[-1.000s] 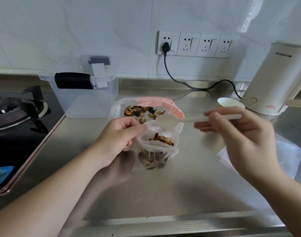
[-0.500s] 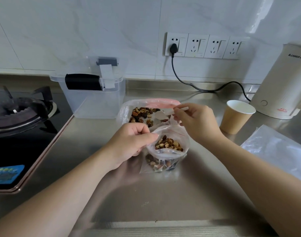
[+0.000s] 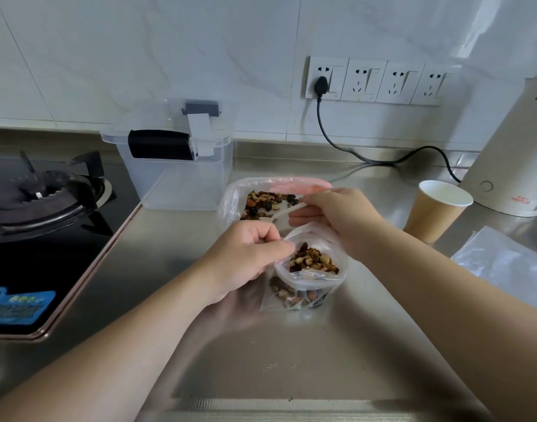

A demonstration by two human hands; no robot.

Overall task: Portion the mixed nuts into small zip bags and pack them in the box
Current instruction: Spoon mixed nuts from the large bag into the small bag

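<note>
I see all of this through one wide camera on my head, tilted forward and down, close over my fingers point(image 3: 279, 243). It faces the wall point(image 3: 169, 56) beyond them. The worktop point(image 3: 291, 360) fills the frame below my fingers, the hob point(image 3: 41, 208) sits to their left.

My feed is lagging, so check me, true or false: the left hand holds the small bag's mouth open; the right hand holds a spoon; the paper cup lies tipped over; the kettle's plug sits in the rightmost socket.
1. The left hand holds the small zip bag open: true.
2. The right hand holds a white spoon: true.
3. The paper cup lies tipped over: false, it stands upright.
4. The plug sits in the rightmost socket: false, the leftmost.
</note>
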